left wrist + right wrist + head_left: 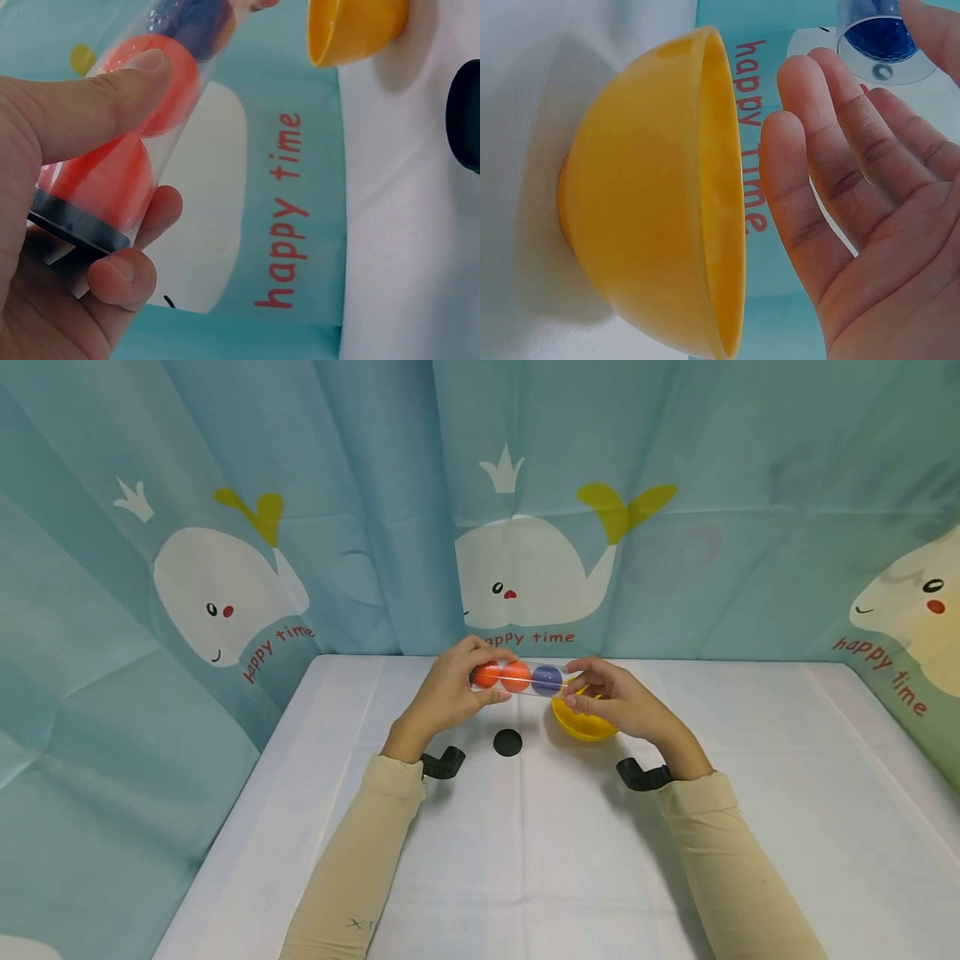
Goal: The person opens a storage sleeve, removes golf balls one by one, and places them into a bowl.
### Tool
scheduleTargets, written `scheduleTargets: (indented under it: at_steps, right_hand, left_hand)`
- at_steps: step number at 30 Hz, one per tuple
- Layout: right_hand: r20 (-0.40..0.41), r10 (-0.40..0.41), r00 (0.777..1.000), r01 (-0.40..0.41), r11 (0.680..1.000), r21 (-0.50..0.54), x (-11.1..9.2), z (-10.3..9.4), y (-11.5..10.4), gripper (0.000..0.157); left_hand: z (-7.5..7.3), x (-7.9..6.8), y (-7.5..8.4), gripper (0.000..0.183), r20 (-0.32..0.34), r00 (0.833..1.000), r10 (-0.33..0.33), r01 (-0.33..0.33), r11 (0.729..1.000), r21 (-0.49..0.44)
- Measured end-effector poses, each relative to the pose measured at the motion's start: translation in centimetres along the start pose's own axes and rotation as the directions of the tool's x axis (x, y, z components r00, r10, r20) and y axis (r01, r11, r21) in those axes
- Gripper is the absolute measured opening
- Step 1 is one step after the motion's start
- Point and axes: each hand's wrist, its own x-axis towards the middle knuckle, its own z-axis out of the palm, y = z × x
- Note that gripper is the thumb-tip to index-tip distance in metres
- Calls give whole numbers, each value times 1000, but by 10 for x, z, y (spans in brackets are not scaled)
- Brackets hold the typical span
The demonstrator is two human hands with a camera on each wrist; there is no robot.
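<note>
My left hand (455,687) grips a clear tube (166,161) by its black-capped end, thumb along one side and fingers round the other. Inside the tube, two orange-red balls (515,677) and one dark blue ball (547,681) lie in a row, the blue one toward the right end. My right hand (617,697) is at that right end, its fingers relaxed and slightly spread in the right wrist view, the thumb overlapping the tube's rim there. Below and beside the right hand stands a yellow bowl (641,187), upright on the table. The tube is held in the air.
A black disc (507,742) lies flat on the white-covered table (495,860), left of the bowl. Behind the table hangs a blue curtain (390,527) with printed whales. Each wrist wears a black camera mount (444,763).
</note>
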Motion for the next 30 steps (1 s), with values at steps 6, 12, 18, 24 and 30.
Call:
scheduleTargets:
  at_steps: [6,12,18,24,30]
  right_hand:
    - [10,7,1000,-8,1000,14,1,0,1,47]
    - [21,2,1000,-3,1000,19,2,0,1,49]
    - [7,2,1000,-2,1000,12,2,1,1,49]
    - [-20,3,1000,-3,1000,16,1,1,0,52]
    - [-33,17,999,-17,1000,-6,1,0,-1,53]
  left_hand:
    - [-1,0,2,45,-3,1000,9,-9,1000,26]
    - [-1,0,3,46,-6,1000,25,-25,999,32]
    - [0,1,1,51,-1,999,35,-35,999,-4]
    - [0,1,-2,52,5,1000,28,-28,999,-40]
    - [1,1,-5,52,-4,1000,21,-21,998,-54]
